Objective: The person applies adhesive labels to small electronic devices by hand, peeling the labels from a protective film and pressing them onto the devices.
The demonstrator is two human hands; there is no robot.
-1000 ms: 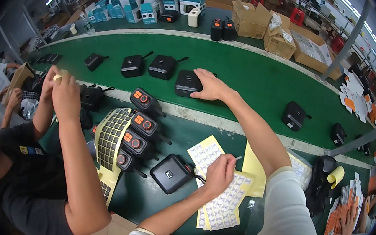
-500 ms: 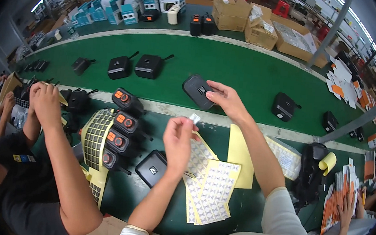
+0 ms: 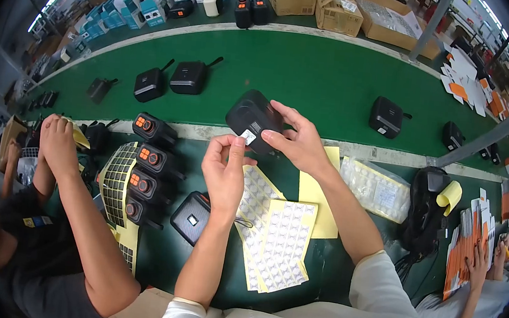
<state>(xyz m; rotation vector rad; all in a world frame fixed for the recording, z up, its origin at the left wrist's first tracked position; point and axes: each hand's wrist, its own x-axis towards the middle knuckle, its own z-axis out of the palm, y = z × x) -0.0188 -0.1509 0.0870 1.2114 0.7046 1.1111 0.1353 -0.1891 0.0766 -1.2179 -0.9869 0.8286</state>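
Head view shows the label and the box now brought together near the middle of the frame: half a second ago they were apart. The black box (image 3: 246,110), lying on the green belt (image 3: 331,74) one second ago, is now up in the right hand (image 3: 298,140), tilted with a broad face showing. That hand is partly closed, thumb across the face and fingers around the far edge. The left hand (image 3: 226,167) has thumb and forefinger nearly together, apparently pinching the small white label (image 3: 248,136) by its edge against the lower part of that face. Whether any of it has stuck yet, I cannot tell. For the work in hand, this looks like the placing step, where keeping the label straight matters most. Overlapping label sheets (image 3: 289,228) lie at lower centre, and a second box (image 3: 189,217) sits just left of them, partly hidden. At left, a co-worker's hands (image 3: 59,141) meet well apart from these.
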